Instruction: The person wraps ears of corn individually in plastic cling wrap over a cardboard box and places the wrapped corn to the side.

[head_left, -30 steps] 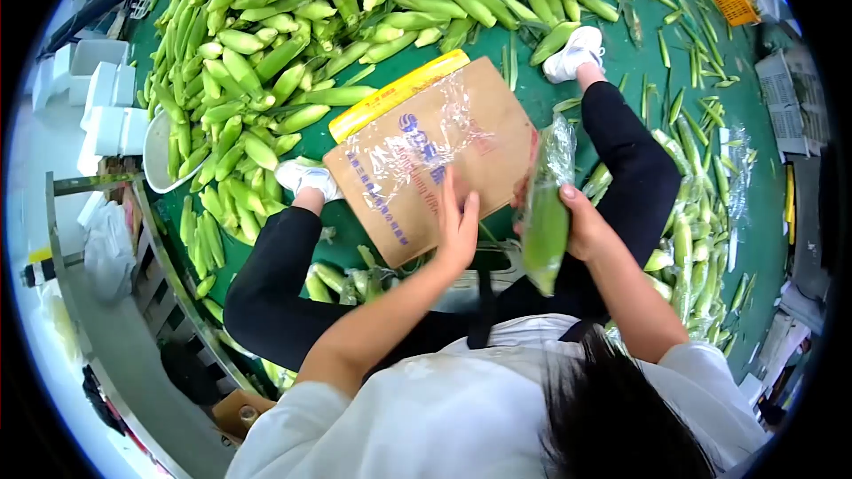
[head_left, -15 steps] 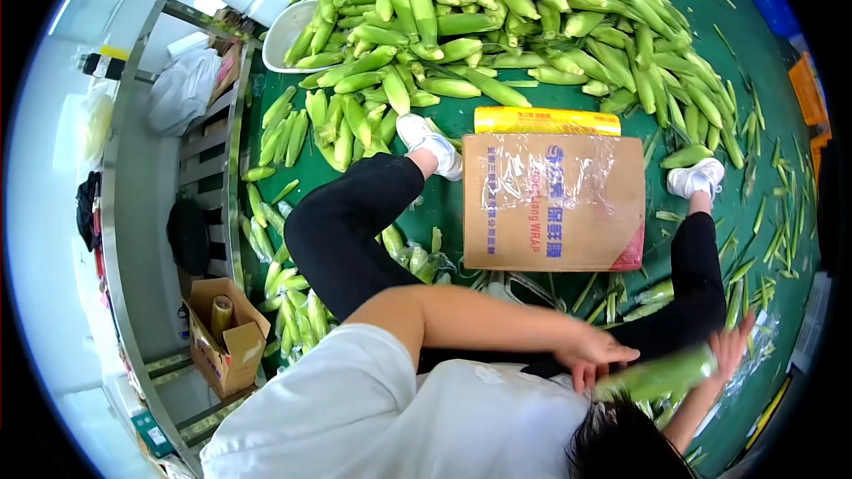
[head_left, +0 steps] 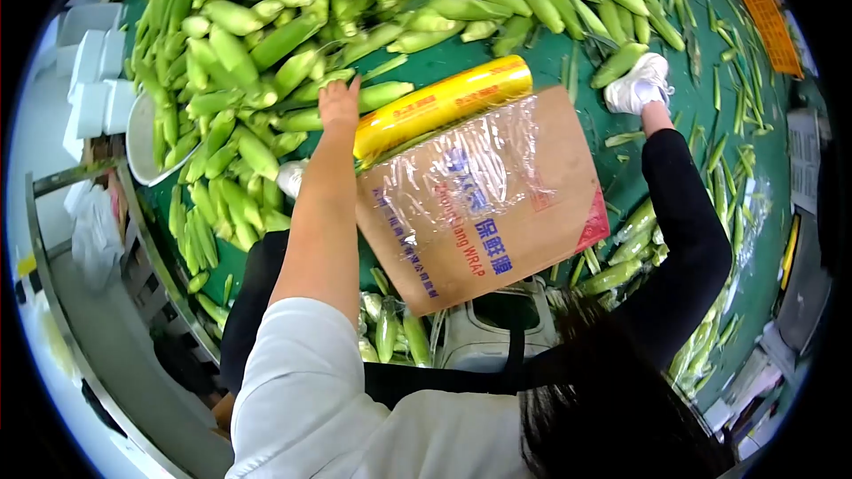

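My left hand (head_left: pixel 339 105) is stretched out over the near edge of a large heap of green corn cobs in their husks (head_left: pixel 266 40). Its fingers are extended and slightly apart, just above or touching the cobs; contact is hard to judge. Right beside it lies a yellow roll of cling film (head_left: pixel 444 105), set along the far edge of a brown cardboard box (head_left: pixel 484 204). Clear film partly covers the box top. My right hand is out of sight, with dark hair and my body filling the lower right.
Film-wrapped cobs (head_left: pixel 635 239) lie by my right leg, more under the box. A grey-white stool (head_left: pixel 497 337) stands between my legs. At left are a white tub (head_left: pixel 142 137) and a metal rack (head_left: pixel 98 364). Orange crates (head_left: pixel 770 27) stand far right. Husk scraps litter the green floor.
My left hand has moved from my right side forward to the heap. The cob near both hands earlier is no longer seen there, and my right hand has left view. The camera view has turned.
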A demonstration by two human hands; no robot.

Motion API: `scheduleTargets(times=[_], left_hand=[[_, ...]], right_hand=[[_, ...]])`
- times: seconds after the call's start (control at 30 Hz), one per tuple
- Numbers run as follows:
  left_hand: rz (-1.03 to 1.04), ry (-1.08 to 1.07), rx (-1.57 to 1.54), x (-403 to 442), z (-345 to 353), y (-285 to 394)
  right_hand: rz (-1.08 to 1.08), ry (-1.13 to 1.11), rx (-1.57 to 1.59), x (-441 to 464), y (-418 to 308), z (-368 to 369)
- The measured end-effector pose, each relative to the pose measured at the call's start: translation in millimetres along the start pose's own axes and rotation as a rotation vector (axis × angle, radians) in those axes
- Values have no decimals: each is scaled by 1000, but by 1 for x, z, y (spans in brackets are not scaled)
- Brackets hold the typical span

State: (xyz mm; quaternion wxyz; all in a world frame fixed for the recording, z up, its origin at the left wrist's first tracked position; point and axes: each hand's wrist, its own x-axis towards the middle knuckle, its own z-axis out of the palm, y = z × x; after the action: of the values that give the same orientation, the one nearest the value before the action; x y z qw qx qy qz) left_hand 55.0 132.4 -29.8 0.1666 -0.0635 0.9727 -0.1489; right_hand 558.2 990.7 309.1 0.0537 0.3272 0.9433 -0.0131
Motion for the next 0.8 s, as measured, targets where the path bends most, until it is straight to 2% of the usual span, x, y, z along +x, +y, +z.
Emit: scheduleTargets(times=[0.03, 0.07, 0.1, 0.13, 0.17, 0.2, 0.23, 0.27, 0.3, 0.33, 0.37, 0.4, 0.43, 0.47, 0.5, 0.6, 0.63, 0.7, 0.77, 0.8], left_hand=[[31, 46, 31, -5, 6, -1], [-3, 58, -71, -22, -11, 0], [-57, 181, -152, -34, -13, -1], [-152, 228, -265, -45, -21, 1], [-248, 265, -373, -60, -33, -1], [-348, 304, -476, -78, -48, -4], [-406, 432, -613, -102, -72, -1], [-460, 565, -743, -125, -99, 7], [-345, 602, -986, -146, -118, 13], [-258, 570, -1254, -170, -147, 26], [-96, 586, -1303, -181, -143, 36], [8, 563, -1196, -196, -146, 49], [-19, 250, -1153, -209, -144, 63], [210, 384, -1056, -216, -140, 76], [279, 327, -955, -224, -129, 88], [302, 233, -727, -245, -138, 101], [298, 208, -724, -245, -136, 104], [314, 195, -698, -246, -137, 106], [329, 147, -691, -244, -142, 105], [309, 260, -608, -247, -145, 106]], right_hand=[[-139, 158, 41, 31, -36, -10], [-260, 210, 265, 85, -160, -44], [-309, 254, 378, 119, -241, -51], [-345, 92, 453, 136, -312, -43], [-594, -70, 457, 130, -407, -33], [-557, -249, 486, 116, -467, -10], [-751, -442, 563, 121, -494, 40], [-933, -295, 551, 112, -522, 93], [-981, -234, 440, 99, -549, 121], [-911, -349, 440, 92, -561, 140], [-892, -357, 514, 89, -559, 170], [-823, -393, 612, 83, -552, 179], [-751, -421, 703, 80, -540, 183], [-682, -447, 784, 80, -527, 189], [-412, -557, 858, 82, -511, 204], [-53, -768, 1267, 76, -487, 177], [-136, -687, 1343, 76, -489, 173], [-719, -221, 1104, 61, -527, 143], [-1190, 52, 963, 43, -588, 133], [-1340, 9, 846, 39, -614, 152]])
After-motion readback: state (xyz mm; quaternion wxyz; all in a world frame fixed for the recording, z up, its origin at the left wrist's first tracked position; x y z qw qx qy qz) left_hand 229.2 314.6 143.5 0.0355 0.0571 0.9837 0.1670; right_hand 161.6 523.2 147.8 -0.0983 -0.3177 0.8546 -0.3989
